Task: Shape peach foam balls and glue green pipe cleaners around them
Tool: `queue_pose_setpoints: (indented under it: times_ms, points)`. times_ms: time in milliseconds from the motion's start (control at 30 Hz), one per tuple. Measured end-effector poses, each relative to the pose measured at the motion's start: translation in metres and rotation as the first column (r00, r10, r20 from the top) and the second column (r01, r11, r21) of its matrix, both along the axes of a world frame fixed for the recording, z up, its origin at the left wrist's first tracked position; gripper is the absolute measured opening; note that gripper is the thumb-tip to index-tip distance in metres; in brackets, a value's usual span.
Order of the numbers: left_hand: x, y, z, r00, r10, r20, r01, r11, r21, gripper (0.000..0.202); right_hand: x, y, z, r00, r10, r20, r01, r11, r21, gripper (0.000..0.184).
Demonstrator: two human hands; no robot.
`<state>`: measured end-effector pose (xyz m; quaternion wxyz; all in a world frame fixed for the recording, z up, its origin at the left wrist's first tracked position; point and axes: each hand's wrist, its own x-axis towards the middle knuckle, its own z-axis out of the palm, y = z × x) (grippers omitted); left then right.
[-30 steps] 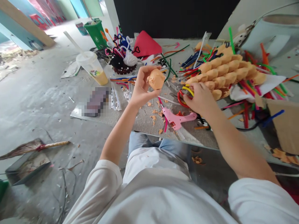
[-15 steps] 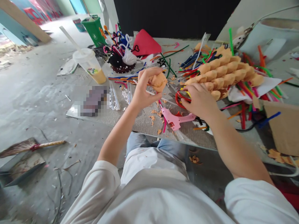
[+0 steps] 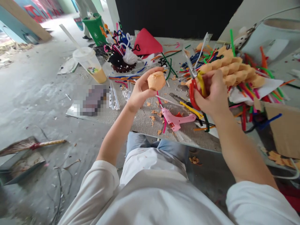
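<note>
Between the fingers and thumb of my left hand (image 3: pixel 140 89) is a rounded orange-tan piece with a rough surface (image 3: pixel 156 81), raised above the table. My right hand (image 3: pixel 214 92) grips a pair of scissors (image 3: pixel 194 89) by its red and yellow handles, blades pointing up and away. Below the hands, a pink hot glue gun (image 3: pixel 178 118) lies on its side. A yellow-handled cutter (image 3: pixel 191 109) rests just behind it, under the scissors. Beside my right hand is a bumpy orange-tan tray-like sheet (image 3: pixel 236 70) of similar colour to the held piece.
Colourful pipe cleaners (image 3: pixel 171 67) lie scattered across the table (image 3: pixel 140 120). At the left stand a plastic cup with a straw (image 3: pixel 90 67) and a blurred-out object (image 3: pixel 93 100). A decorated dark pot (image 3: pixel 123 65) sits behind. A person's legs (image 3: pixel 85 14) show near a green bin (image 3: pixel 95 29).
My right hand has picked up the scissors from the table and raised them, uncovering the yellow-handled cutter. My left hand has turned the orange-tan piece. A person's legs have appeared behind the bin.
</note>
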<state>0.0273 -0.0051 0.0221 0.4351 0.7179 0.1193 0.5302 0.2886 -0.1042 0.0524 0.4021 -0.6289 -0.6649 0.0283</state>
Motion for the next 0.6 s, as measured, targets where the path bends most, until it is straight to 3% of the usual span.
queue_pose_setpoints:
  times_ms: [67, 133, 267, 400, 600]
  points:
    - [0.000, 0.000, -0.001, 0.999, -0.036, 0.033, 0.038, 0.997, -0.063, 0.079, -0.009, -0.010, 0.005, 0.989, 0.144, 0.011, -0.145, 0.989, 0.031, 0.040]
    - [-0.001, 0.003, -0.003, 0.996, -0.070, 0.056, 0.075, 0.993, -0.092, 0.080, -0.020, -0.018, 0.005, 0.977, 0.198, 0.082, -0.199, 0.980, 0.004, 0.042]
    - [-0.003, 0.009, -0.007, 0.995, -0.093, 0.035, 0.097, 0.989, -0.112, 0.087, -0.031, -0.024, 0.003, 0.964, 0.202, 0.173, -0.202, 0.979, -0.020, 0.052]
    - [-0.002, 0.003, 0.000, 0.993, -0.109, 0.035, 0.112, 0.988, -0.111, 0.089, -0.033, -0.024, 0.002, 0.955, 0.208, 0.213, -0.196, 0.978, -0.073, 0.066]
    - [-0.002, -0.008, 0.008, 0.986, -0.159, 0.041, 0.163, 0.979, -0.121, 0.083, -0.039, -0.027, 0.005, 0.938, 0.192, 0.290, -0.163, 0.979, -0.122, 0.065]
